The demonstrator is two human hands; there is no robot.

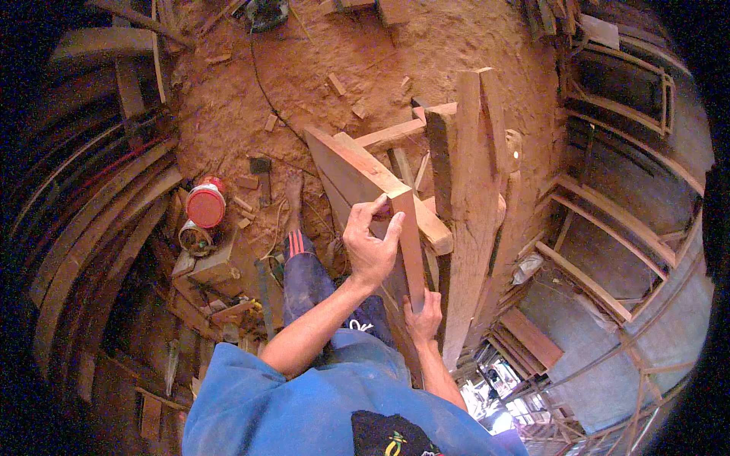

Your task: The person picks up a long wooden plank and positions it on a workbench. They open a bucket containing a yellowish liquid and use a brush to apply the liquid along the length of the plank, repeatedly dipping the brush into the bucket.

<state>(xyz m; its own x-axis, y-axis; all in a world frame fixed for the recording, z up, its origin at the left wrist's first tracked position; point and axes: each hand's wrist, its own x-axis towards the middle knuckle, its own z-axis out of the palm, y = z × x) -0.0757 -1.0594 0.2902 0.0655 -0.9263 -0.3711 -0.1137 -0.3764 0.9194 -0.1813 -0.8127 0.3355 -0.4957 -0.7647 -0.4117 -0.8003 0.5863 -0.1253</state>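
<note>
Earthen workshop floor [228,83]: a red-lidded tub [206,207] stands left of your left hand [371,247], whose thumb and fingers are parted at the wooden panel [411,251]'s corner; the panel spans to your right hand [424,321], clasped around its edge. Apparent step: steadying the panel; the next move calls for even support.

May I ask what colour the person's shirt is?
The shirt is blue, as the head view shows.
</note>
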